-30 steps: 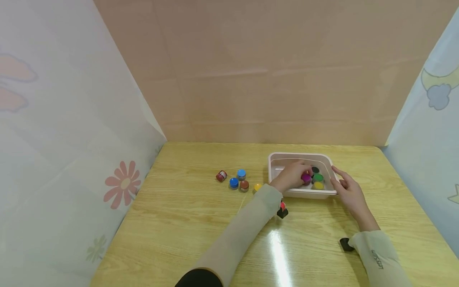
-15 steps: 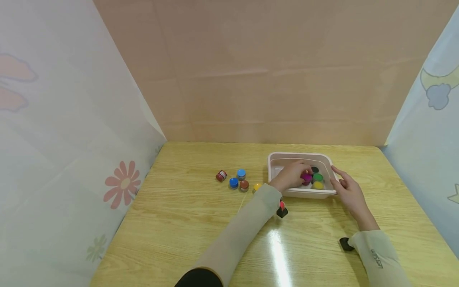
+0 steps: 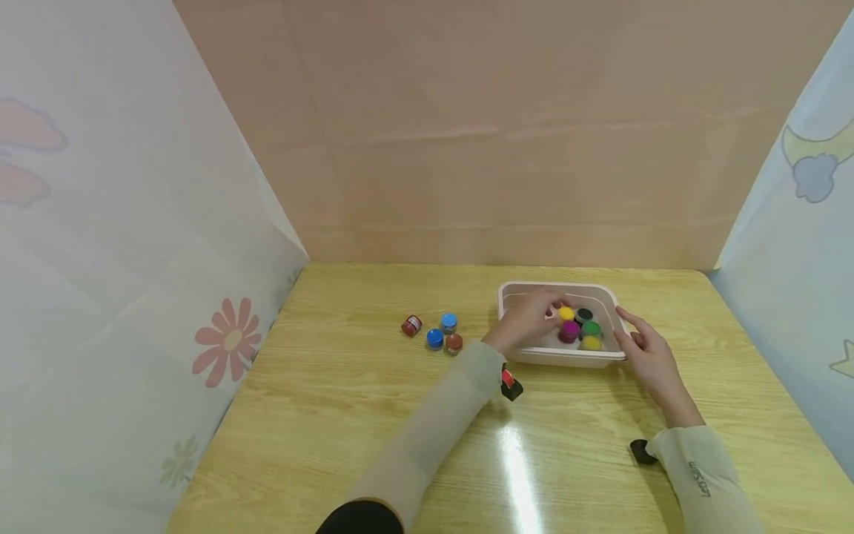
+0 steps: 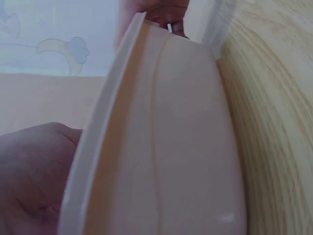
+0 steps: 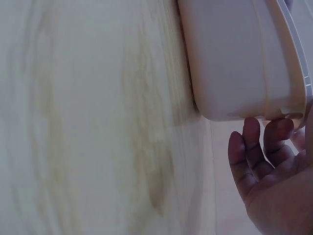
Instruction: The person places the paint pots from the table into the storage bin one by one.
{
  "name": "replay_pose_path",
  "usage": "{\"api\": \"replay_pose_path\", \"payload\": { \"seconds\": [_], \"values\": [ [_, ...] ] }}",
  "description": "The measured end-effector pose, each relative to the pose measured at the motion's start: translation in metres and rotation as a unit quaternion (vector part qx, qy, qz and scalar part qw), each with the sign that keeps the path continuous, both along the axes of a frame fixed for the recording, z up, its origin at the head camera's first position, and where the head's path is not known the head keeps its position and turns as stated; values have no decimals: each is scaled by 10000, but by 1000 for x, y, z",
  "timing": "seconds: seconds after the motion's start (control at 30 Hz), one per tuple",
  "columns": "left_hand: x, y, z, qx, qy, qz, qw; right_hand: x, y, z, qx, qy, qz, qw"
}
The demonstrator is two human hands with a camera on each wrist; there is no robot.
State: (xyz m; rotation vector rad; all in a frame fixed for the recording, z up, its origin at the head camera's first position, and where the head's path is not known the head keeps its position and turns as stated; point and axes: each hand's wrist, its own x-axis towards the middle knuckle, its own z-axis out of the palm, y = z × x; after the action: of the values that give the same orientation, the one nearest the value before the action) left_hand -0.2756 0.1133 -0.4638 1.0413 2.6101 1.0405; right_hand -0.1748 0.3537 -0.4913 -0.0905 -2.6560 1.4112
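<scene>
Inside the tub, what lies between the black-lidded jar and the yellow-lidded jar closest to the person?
A green-lidded jar lies between the black-lidded jar and that yellow-lidded jar; the head view shows it.

— What can't you make out by your left hand (image 3: pixel 525 320)?
— Whether my fingertips touch the yellow-lidded jar (image 3: pixel 565 314) just beside them; and the writing on the red jar (image 3: pixel 411 326), well left of that hand, is too small.
— And from the wrists?
— In the left view, the tray (image 4: pixel 190 132) hides my fingertips and the jars (image 3: pixel 569 332) near them; in the right, my right hand (image 5: pixel 279 188) is cut off.
</scene>
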Motion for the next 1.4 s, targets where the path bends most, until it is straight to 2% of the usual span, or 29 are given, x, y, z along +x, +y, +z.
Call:
{"api": "replay_pose_path", "payload": {
  "seconds": [0.17, 0.27, 0.4, 0.53, 0.67, 0.9, 1.07, 1.23, 1.4],
  "values": [
    [-3, -26, 8, -121, 574, 82, 9982, 0, -2, -1, -43, 51, 40, 10000],
    [-5, -44, 10, -128, 670, 186, 9975, 1, -2, 0, -16, 26, 46, 10000],
    [-4, -67, 12, 133, 481, 380, 9980, 1, 0, 2, 52, -41, 57, 10000],
    [-3, -89, 11, 260, 511, 446, 9974, 3, 3, 4, 106, -16, 25, 9999],
    [2, -112, 8, 175, 627, 450, 9969, 3, 3, 3, 48, -11, 32, 10000],
    [14, -147, -5, -339, 284, 371, 9983, 2, 3, 2, 202, -117, 22, 9997],
    [18, -154, -15, -784, 262, 122, 9965, 2, 4, 2, 140, -102, 15, 9998],
    [16, -150, -28, -1138, 609, -184, 9915, -1, 4, 2, 153, -75, 50, 9998],
    [14, -144, -40, -1402, 827, -313, 9862, -1, 4, 1, 207, -121, 2, 9997]
  ]
}}
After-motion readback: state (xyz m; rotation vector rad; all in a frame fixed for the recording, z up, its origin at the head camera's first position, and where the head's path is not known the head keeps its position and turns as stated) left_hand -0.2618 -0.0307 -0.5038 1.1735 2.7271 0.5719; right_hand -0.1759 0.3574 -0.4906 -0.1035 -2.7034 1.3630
